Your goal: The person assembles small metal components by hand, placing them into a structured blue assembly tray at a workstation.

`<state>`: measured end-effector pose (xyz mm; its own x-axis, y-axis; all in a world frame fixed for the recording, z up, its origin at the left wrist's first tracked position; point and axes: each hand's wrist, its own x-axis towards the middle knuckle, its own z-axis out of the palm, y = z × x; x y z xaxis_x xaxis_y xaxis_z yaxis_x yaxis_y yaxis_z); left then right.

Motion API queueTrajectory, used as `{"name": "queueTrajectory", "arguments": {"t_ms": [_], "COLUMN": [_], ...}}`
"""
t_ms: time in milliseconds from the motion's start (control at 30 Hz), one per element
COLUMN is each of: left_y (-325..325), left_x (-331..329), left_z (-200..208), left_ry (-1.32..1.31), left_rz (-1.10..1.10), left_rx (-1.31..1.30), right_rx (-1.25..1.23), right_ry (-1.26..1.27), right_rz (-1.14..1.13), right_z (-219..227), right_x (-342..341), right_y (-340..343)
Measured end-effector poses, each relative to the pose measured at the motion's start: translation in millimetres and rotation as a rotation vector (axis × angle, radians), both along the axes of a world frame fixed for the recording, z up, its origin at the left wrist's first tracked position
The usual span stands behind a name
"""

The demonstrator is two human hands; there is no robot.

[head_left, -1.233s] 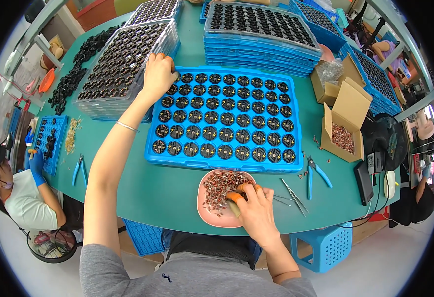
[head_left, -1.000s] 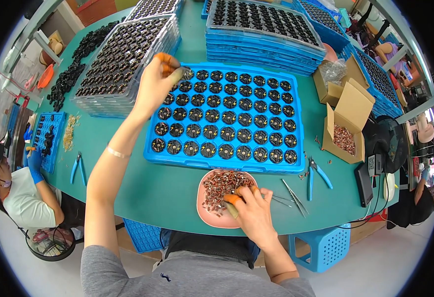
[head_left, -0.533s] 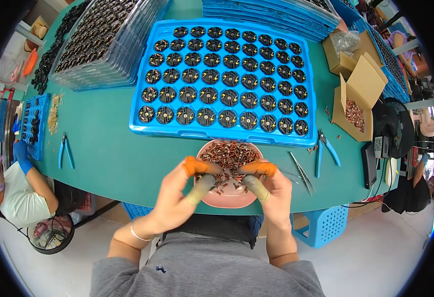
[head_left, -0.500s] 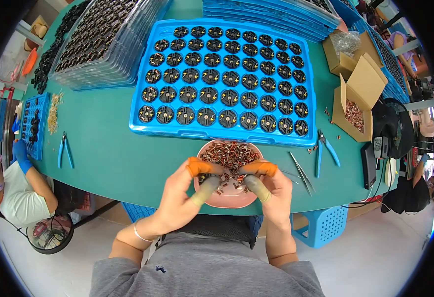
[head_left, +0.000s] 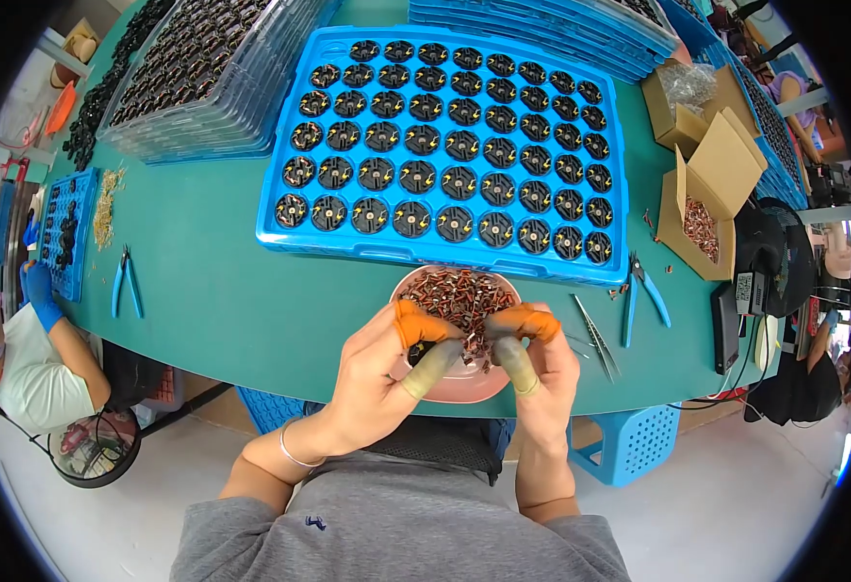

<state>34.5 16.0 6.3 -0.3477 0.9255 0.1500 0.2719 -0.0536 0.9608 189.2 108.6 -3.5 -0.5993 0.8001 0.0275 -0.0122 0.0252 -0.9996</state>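
A pink bowl (head_left: 459, 395) stands at the table's near edge, heaped with small red-and-silver cylindrical parts (head_left: 459, 294). Over it, my left hand (head_left: 382, 364), with orange and yellowish finger covers, is closed around a round black part (head_left: 418, 352), mostly hidden by the fingers. My right hand (head_left: 539, 373), covered likewise, is pinched at thumb and forefinger just beside the left fingertips; what lies in that pinch is too small to make out. Beyond the bowl, a blue tray (head_left: 348, 249) carries rows of round black parts (head_left: 419, 177) with yellow and copper-coloured bits.
Tweezers (head_left: 595, 335) and blue-handled cutters (head_left: 644, 296) lie right of the bowl; blue pliers (head_left: 126, 283) lie left. An open carton (head_left: 683, 209) of small parts stands at right. Stacked clear trays (head_left: 193, 136) rise at back left. A co-worker's blue-gloved hand (head_left: 39, 291) is far left.
Both hands have shifted slightly right in the picture and the fingertips are nearer each other. The tray and bowl appear slightly displaced, as the view has moved a little.
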Motion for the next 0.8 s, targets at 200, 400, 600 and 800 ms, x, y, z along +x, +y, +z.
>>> {"name": "queueTrajectory", "arguments": {"t_ms": [200, 400, 600, 800], "left_y": [4.6, 6.4, 6.7, -5.0], "left_x": [4.0, 4.2, 7.0, 0.5], "left_z": [-0.8, -1.4, 4.3, 1.8], "left_ry": [0.19, 0.322, 0.173, -0.351], "left_rz": [0.068, 0.079, 0.048, -0.124], "left_rx": [0.092, 0.131, 0.058, -0.212], "right_rx": [0.022, 0.081, 0.007, 0.187], "right_ry": [-0.014, -0.074, 0.053, 0.063], "right_rz": [0.09, 0.073, 0.047, 0.094], "right_z": [-8.0, 1.3, -0.7, 1.4], "right_x": [2.9, 0.5, -0.5, -0.7], "right_y": [-0.2, 3.9, 3.0, 2.9]}}
